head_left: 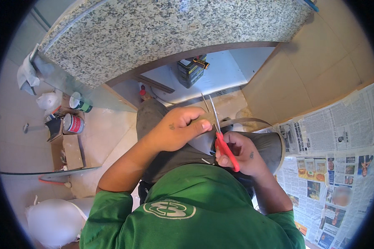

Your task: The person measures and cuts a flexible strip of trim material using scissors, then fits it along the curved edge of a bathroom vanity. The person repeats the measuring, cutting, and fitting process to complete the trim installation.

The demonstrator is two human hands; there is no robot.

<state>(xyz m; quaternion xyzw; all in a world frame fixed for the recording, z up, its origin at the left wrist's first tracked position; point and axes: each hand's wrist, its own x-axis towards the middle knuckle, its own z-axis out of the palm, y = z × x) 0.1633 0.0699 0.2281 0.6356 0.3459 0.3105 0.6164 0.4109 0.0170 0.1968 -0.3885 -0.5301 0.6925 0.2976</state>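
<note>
Under granite counter, hands snip edge strip (newspapers cover floor).

floor | newspaper sheets right | tin can, white bag, cardboard piece left

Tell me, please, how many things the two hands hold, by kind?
Scissors, red handles, in the right hand: 1
Strip, thin and curved, under the left hand: 1
Total: 2

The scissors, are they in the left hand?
No, the right hand grips the red-handled scissors; the left hand holds a strip.
</note>
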